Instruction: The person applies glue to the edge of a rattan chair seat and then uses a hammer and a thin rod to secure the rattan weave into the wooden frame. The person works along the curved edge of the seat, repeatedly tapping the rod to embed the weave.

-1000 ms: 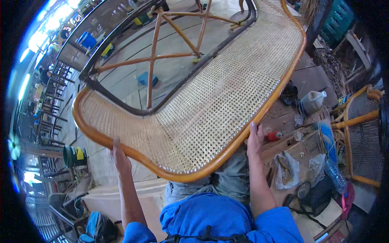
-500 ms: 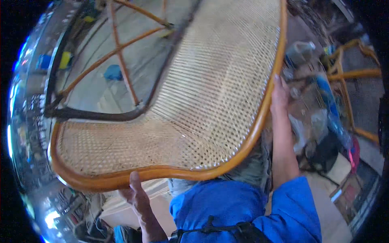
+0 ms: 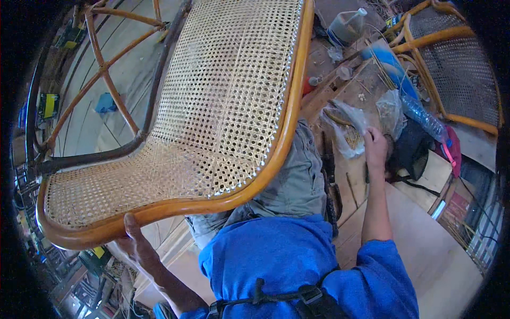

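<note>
A rattan chair panel (image 3: 223, 101) with open cane weave and an orange-brown bent frame fills the upper left, leaning over my legs. My left hand (image 3: 135, 244) grips the frame's lower edge, thumb on top and fingers underneath. On the right, my right hand (image 3: 376, 146) is closed at the edge of a clear plastic bag (image 3: 348, 125). Thin pale strips show inside that bag. The fingertips are partly hidden, and the hand is apart from the chair.
Another rattan chair (image 3: 451, 64) stands at the far right. Close to it are a plastic jug (image 3: 348, 26), a clear bottle (image 3: 425, 117), a black bag (image 3: 417, 146) and loose cane strips. Wooden boards (image 3: 419, 228) lie at my right. A blue cloth (image 3: 106, 103) lies beyond the chair frame.
My right hand has let go of the chair's right rail and moved right to the plastic bag. The chair appears further left in view, with my left hand still on its lower edge.
</note>
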`<control>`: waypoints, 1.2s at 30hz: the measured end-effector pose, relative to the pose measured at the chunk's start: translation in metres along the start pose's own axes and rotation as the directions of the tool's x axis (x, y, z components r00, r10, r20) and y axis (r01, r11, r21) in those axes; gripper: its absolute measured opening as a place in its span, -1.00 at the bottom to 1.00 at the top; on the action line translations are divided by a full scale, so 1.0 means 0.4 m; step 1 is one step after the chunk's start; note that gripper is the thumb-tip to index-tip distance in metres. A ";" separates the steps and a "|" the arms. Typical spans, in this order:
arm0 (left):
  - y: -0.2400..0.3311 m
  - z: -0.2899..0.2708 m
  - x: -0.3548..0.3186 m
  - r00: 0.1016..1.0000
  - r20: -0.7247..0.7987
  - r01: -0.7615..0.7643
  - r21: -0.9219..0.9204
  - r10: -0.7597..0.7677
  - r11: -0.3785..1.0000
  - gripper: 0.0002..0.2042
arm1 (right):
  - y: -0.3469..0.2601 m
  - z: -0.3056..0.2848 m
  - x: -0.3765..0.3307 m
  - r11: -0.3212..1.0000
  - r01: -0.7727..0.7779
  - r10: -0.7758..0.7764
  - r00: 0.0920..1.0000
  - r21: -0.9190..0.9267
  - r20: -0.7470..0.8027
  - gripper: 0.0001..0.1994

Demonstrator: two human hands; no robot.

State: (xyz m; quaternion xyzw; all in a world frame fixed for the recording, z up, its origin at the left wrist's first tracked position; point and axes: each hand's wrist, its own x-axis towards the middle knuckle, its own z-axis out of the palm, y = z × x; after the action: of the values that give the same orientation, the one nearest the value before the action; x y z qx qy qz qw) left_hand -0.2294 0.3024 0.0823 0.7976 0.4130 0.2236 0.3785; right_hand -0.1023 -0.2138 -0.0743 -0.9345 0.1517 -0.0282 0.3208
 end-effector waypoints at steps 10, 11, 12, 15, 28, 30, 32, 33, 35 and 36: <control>0.064 -0.026 -0.006 0.989 0.116 -0.091 -0.012 0.092 0.996 -0.45 | 0.127 0.133 -0.033 0.933 0.018 0.045 0.985 -0.360 0.167 -0.72; 0.068 -0.028 -0.015 0.994 0.100 -0.050 0.008 0.049 0.999 -0.42 | 0.194 0.151 -0.021 0.997 -0.074 0.076 0.990 -0.022 0.115 -0.72; 0.072 -0.039 -0.015 0.992 0.111 -0.060 -0.024 0.063 0.998 -0.43 | 0.259 0.173 -0.017 0.993 -0.097 0.091 0.991 0.062 0.098 -0.73; 0.047 -0.023 -0.018 0.983 0.160 -0.078 -0.058 0.086 0.995 -0.51 | 0.233 0.110 -0.016 0.968 -0.054 0.074 0.995 -0.244 0.074 -0.75; -0.009 0.076 -0.156 0.373 0.917 -0.089 0.188 -0.142 0.978 -0.76 | 0.087 0.042 -0.067 0.786 -0.371 0.365 0.924 0.495 0.113 -0.81; 0.045 0.133 -0.167 0.196 0.975 -0.166 -0.069 0.102 0.984 -0.80 | -0.101 0.025 -0.117 0.595 -0.489 0.444 0.862 0.638 0.246 -0.85; 0.111 0.215 -0.189 0.084 0.955 -0.141 -0.270 0.283 0.953 -0.80 | -0.258 0.011 -0.180 0.408 -0.525 0.413 0.836 0.747 0.362 -0.86; 0.134 0.244 -0.196 0.048 0.930 -0.128 -0.357 0.365 0.925 -0.80 | -0.315 0.010 -0.209 0.335 -0.512 0.340 0.849 0.791 0.405 -0.87; 0.160 0.308 -0.218 0.083 0.937 0.021 -0.343 0.341 0.939 -0.79 | -0.375 0.000 -0.254 0.343 -0.554 0.210 0.833 0.759 0.513 -0.88; 0.170 0.342 -0.233 0.089 0.939 0.094 -0.340 0.332 0.936 -0.78 | -0.395 -0.002 -0.270 0.321 -0.528 0.198 0.849 0.786 0.490 -0.88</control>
State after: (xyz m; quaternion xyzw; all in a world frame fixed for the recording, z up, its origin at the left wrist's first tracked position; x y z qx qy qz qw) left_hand -0.1568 0.1424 0.0481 0.6982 -0.0575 -0.2762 0.6579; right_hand -0.1635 -0.0634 0.0273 -0.5434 0.2691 0.1128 0.7871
